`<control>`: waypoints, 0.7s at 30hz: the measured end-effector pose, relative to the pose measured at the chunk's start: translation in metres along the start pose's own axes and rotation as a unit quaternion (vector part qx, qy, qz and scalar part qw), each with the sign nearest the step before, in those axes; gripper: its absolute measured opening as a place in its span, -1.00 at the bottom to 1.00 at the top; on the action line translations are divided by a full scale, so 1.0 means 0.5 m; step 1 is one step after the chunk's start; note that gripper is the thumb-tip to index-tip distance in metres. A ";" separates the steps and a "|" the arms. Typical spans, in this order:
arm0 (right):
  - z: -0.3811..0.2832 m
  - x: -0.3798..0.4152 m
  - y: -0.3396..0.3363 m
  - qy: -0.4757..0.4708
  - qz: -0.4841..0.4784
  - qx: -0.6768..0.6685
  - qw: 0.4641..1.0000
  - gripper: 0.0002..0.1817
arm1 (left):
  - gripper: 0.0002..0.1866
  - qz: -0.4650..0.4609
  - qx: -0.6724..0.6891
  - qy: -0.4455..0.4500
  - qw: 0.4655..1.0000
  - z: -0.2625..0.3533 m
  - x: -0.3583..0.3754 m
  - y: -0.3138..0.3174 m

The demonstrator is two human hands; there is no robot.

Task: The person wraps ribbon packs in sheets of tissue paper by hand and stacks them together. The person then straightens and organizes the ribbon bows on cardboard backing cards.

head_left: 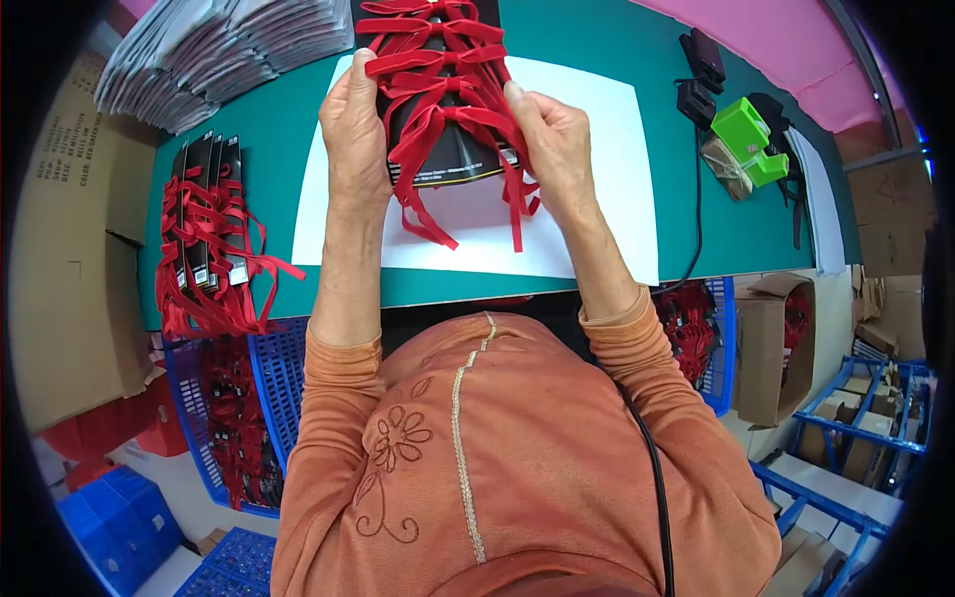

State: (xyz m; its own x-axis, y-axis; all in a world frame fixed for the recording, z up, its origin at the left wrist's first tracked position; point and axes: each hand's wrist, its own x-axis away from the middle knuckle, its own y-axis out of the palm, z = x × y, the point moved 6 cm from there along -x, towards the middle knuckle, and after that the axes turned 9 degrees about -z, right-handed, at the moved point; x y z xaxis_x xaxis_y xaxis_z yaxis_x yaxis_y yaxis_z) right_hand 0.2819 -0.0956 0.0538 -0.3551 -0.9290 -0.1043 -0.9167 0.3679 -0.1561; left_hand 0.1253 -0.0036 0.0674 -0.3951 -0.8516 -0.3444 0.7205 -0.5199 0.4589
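We work over the green table (617, 40), where a white sheet (597, 179) lies under our hands. At the table's left sits a pile of finished ribbon cards (204, 249). Raised above the sheet is the black card (448, 149) wrapped with red velvet ribbon (428, 60). The loose tails hang free, and they could snag or slip off the card if our hold slackens. Our left hand (353, 124) and right hand (547, 134) stand upright, forearms rising from the table's edge, fingers closed on the card's two sides.
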 end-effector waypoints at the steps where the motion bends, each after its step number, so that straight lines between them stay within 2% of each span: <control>1: 0.002 0.002 0.002 -0.021 0.008 -0.020 1.000 -0.66 | -0.68 -0.003 0.006 -0.002 1.000 0.000 0.000 -0.002; 5: 0.007 0.011 0.013 -0.081 0.035 -0.080 0.993 -0.66 | -0.68 -0.013 0.021 -0.009 1.000 -0.004 -0.002 -0.004; 9: -0.029 0.023 0.027 -0.181 0.064 -0.114 0.975 -0.67 | -0.68 0.022 0.014 0.004 1.000 -0.005 -0.012 -0.013; 10: -0.029 0.022 0.020 -0.181 0.066 -0.116 0.974 -0.67 | -0.68 0.021 0.012 0.003 1.000 -0.003 -0.013 -0.014; 14: -0.009 0.010 0.005 -0.101 -0.080 -0.114 0.985 -0.70 | -0.68 -0.031 -0.001 -0.008 1.000 0.016 -0.017 -0.016; 15: -0.011 0.010 0.007 -0.101 -0.079 -0.116 0.985 -0.70 | -0.68 -0.032 -0.003 -0.009 0.999 0.015 -0.018 -0.014; 19: 0.013 0.019 0.037 0.020 -0.067 -0.307 0.949 -0.72 | -0.67 -0.015 0.005 0.007 1.000 0.014 -0.020 -0.008; 21: 0.024 0.017 0.040 -0.005 -0.081 -0.333 0.939 -0.72 | -0.68 -0.021 -0.001 -0.003 1.000 0.017 -0.020 -0.004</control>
State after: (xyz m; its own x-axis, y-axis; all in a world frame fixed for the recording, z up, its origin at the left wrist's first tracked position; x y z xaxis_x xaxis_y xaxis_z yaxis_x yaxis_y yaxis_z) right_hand 0.2628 -0.0958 0.0383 -0.2020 -0.9689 -0.1427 -0.8711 0.1111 0.4784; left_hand 0.1230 0.0054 0.0770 -0.4272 -0.8299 -0.3588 0.7042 -0.5543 0.4436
